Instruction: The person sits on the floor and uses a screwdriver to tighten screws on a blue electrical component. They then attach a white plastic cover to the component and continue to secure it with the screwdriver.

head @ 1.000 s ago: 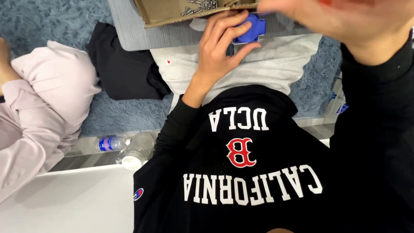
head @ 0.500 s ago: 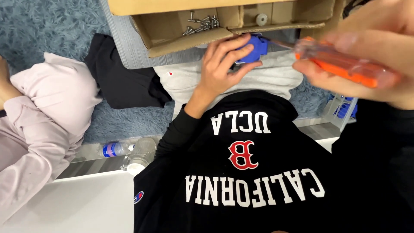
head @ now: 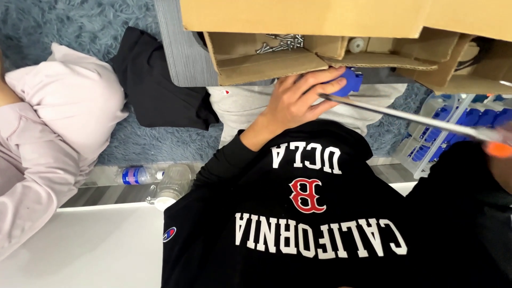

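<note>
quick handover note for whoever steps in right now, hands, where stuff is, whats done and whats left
Left hand: on the lap, fingers closed around a small blue plastic part.
Right hand: at the right edge, mostly out of frame, holding a long screwdriver by its orange handle; the tip reaches the blue part.
Cardboard box sits just beyond the lap; loose screws lie in an open flap compartment. More blue parts sit in a clear bin to the right. A water bottle lies on the floor at left.
Done: part and tool in hand. Left: the work on the blue part; whether a screw is seated cannot be told.
</note>
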